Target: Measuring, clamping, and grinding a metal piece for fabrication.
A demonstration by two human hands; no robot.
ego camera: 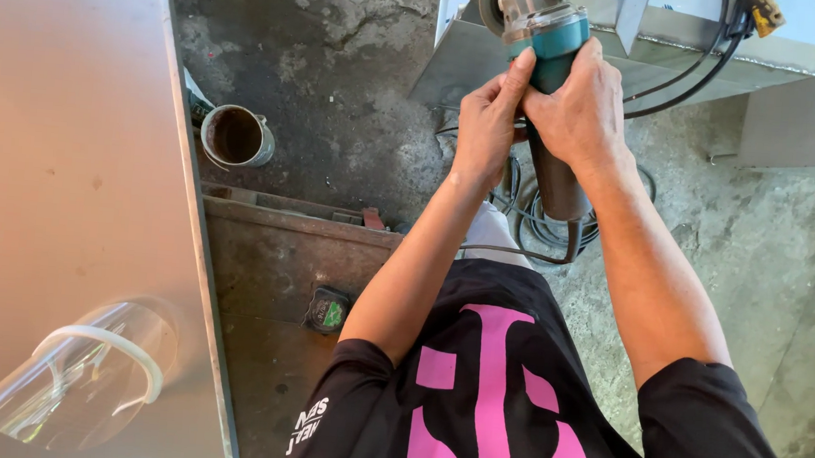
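Note:
Both my hands hold an angle grinder [545, 38] with a teal body and a grey metal head, up near the top middle of the head view. My left hand [487, 121] grips the body from the left, thumb stretched up along the teal part. My right hand [582, 107] wraps the body from the right. The grinder's dark handle end [562, 188] sticks out below my hands, and its black cord [543, 235] loops on the floor. The grinder head sits against a grey sheet-metal box [655, 45].
A large flat metal sheet [62, 182] fills the left side, with a clear face shield [76, 377] lying on it. A metal cup [235, 136] stands on the concrete floor. A rusty plate [278, 267] carries a small black-and-green battery [328, 310]. Black cables [691, 72] hang off the box.

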